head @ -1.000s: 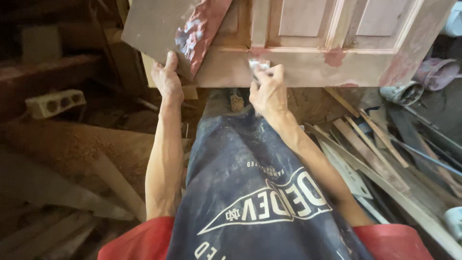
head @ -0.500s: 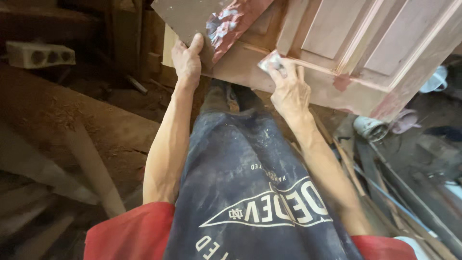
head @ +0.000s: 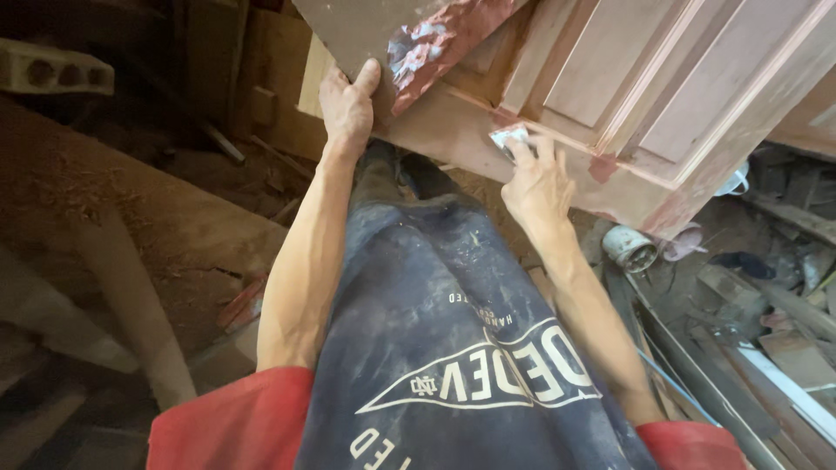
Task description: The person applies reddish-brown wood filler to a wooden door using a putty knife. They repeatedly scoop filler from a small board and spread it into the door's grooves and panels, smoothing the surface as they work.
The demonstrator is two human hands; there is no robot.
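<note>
While the left hand point(head: 348, 104) keeps its grip on the panelled door's point(head: 662, 96) near corner, the right hand point(head: 540, 187) has slid its pinched sandpaper point(head: 509, 139) further along the rail, sanding onward.

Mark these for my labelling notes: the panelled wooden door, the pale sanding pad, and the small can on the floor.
panelled wooden door point(head: 697, 78), head view, on a raised panel.
pale sanding pad point(head: 508, 139), head view, on its exposed corner.
small can point(head: 630, 248), head view, on its open end.

No packages, labels, signs or screens appear anywhere in view.
</note>
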